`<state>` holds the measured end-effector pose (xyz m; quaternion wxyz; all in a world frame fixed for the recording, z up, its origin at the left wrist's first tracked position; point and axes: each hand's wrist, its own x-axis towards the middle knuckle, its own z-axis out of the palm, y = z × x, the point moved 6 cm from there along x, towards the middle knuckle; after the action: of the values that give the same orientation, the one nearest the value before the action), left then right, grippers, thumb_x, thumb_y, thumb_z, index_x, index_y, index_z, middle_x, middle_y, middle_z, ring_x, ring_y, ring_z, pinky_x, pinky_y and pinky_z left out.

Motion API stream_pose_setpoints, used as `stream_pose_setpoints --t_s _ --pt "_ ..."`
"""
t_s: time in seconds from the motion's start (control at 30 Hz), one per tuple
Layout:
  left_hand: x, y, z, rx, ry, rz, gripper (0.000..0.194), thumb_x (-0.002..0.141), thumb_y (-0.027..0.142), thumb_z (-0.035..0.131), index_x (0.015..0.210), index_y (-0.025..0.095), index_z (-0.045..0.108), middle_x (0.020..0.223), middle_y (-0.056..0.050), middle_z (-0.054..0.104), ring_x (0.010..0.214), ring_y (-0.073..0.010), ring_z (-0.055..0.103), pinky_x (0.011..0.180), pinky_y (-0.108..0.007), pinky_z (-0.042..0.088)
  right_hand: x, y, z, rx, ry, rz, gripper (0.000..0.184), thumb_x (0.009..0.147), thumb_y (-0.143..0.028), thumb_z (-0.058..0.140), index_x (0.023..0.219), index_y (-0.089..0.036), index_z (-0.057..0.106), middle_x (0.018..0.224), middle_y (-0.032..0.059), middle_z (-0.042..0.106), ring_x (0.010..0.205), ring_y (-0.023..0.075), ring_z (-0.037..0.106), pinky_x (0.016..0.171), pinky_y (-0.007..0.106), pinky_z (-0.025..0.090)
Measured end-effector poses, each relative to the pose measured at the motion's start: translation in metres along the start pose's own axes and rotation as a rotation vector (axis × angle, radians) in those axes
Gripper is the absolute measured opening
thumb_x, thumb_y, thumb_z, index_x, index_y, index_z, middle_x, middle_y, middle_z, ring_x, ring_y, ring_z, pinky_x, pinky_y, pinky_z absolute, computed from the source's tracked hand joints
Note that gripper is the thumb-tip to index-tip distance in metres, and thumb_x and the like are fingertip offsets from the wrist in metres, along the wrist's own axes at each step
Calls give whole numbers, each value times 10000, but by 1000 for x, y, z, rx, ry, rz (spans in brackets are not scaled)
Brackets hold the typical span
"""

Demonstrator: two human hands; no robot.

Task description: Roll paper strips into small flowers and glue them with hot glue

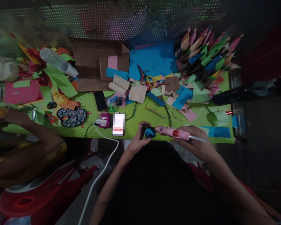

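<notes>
In the head view, my left hand (138, 140) is closed around a blue rolled paper piece (150, 132) with a spiral top, near the table's front edge. My right hand (198, 143) grips a pink hot glue gun (170, 132) from below and behind. A translucent glue stick (199, 138) juts out of the gun's rear end. The gun's nozzle points left and is close to the blue roll; whether they touch I cannot tell. Beyond my hands, a thin pencil-like stick (155, 112) lies on the green table cover (140, 120).
Blue paper sheets (152, 64) lie under scissors (142, 75). Folded paper cones (206, 56) are bunched at the back right. A lit phone (119, 124), a purple power adapter (104, 120) and a white cable (103, 171) are left of me. Another person's arm (30, 125) reaches in at left.
</notes>
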<state>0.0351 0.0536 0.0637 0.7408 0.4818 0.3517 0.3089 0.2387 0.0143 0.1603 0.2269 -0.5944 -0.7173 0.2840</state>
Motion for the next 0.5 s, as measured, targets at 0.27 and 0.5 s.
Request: stream_pose_setpoints --t_s 0.27,0.5 --pt "1 -2 2 2 -23 5 638 741 562 760 1210 260 452 1174 -49 477 1136 -254 489 1013 -398 408 4 -1 5 49 -20 -2 287 985 -462 527 863 -225 633 775 51 701 658 202 614 623 332 426" --pt "-1 -1 1 -24 -27 11 626 746 536 759 1209 259 441 1166 -46 472 1153 -257 489 997 -392 411 0 0 3 45 15 -26 275 989 -466 519 906 -229 632 823 67 710 698 223 633 646 352 446"
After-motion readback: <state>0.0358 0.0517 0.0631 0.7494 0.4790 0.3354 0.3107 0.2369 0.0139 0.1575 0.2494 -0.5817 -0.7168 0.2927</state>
